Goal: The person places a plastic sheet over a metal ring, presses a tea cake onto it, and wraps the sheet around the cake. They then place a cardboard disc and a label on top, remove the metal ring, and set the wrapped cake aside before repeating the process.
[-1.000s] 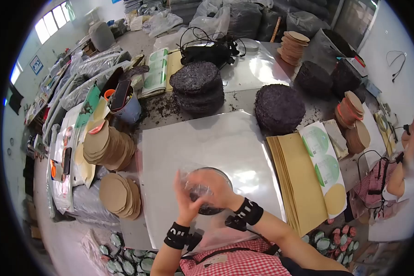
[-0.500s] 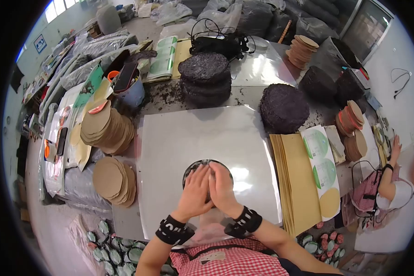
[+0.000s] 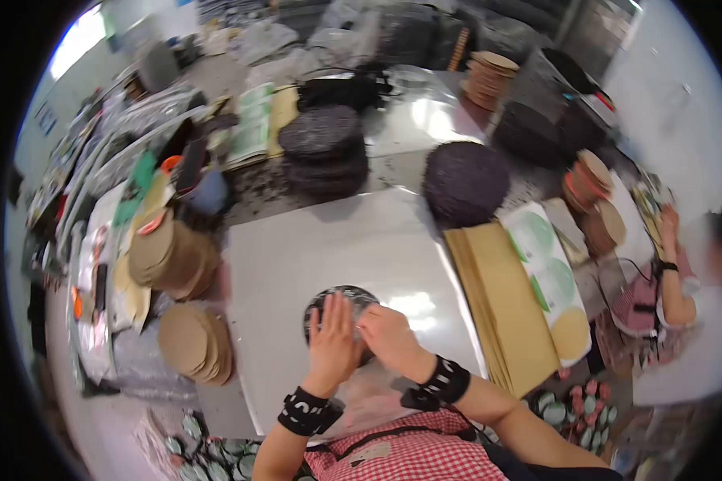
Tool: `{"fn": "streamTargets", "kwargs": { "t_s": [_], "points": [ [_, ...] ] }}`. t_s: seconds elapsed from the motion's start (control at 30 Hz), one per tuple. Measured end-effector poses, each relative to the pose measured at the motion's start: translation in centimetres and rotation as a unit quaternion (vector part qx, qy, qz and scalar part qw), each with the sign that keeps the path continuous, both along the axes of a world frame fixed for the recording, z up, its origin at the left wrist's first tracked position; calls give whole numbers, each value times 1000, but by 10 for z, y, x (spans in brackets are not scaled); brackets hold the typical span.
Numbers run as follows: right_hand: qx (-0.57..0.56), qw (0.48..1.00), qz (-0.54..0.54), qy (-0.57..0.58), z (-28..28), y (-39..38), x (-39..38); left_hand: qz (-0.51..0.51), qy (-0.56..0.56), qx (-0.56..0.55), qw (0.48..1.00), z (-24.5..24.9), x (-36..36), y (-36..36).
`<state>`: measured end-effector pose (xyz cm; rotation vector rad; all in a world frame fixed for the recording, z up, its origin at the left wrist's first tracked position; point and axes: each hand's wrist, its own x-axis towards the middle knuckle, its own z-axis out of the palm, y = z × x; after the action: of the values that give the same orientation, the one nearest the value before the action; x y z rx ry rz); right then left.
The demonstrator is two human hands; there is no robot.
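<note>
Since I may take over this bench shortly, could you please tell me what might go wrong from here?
The dark disc under the left hand could slide, since the sheet beneath it looks glossy. The leaning stack of brown discs beside the sheet might topple if bumped. Dark crumbs beyond the sheet could stray onto it.

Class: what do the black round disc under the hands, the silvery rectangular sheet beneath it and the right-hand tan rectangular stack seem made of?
The black round disc: perhaps film-wrapped, given pale glints; blur leaves its material open.
The silvery rectangular sheet: smooth, shiny metal or plastic, judging by reflections.
The tan rectangular stack: probably matt paper, from its thin layered edges.
</note>
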<state>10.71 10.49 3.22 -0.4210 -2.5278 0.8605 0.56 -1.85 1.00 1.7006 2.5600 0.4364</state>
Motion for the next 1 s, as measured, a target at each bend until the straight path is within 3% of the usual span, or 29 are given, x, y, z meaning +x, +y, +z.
{"fn": "streamTargets", "kwargs": {
  "t_s": [0.1, 0.2, 0.27, 0.3, 0.37, 0.43, 0.53, 0.63, 0.73, 0.93, 1.0],
  "points": [
    [72, 996, 16, -50, -32, 10, -4, -18, 12, -11, 1000, 6, 3, 2],
    [39, 999, -12, 19, -18, 35, 21, -11, -37, -22, 999, 8, 4, 5],
    [109, 988, -107, 28, -7, 87, 75, -17, -30, -32, 999, 12, 5, 3],
    [133, 972, -187, 53, 6, 110, 105, -17, -25, -36, 999, 14, 5, 4],
    [134, 895, -392, -167, -22, 163, 176, -17, -23, -36, 999, 15, 5, 4],
    [274, 814, -463, -220, -51, 197, 243, -14, -25, -38, 999, 13, 6, 5],
    [248, 827, -444, -241, -65, 213, 281, -10, -27, -38, 999, 11, 5, 6],
    [316, 854, -373, -178, -83, 228, 290, -14, -25, -41, 999, 9, 6, 3],
    [347, 849, -357, -178, -88, 235, 293, -15, -24, -41, 999, 10, 4, 5],
    [345, 816, -318, -337, -73, 248, 292, -22, -14, -36, 999, 5, 4, 2],
    [335, 829, -321, -313, -66, 242, 293, -21, -17, -29, 999, 4, 3, 2]
  ]
}}
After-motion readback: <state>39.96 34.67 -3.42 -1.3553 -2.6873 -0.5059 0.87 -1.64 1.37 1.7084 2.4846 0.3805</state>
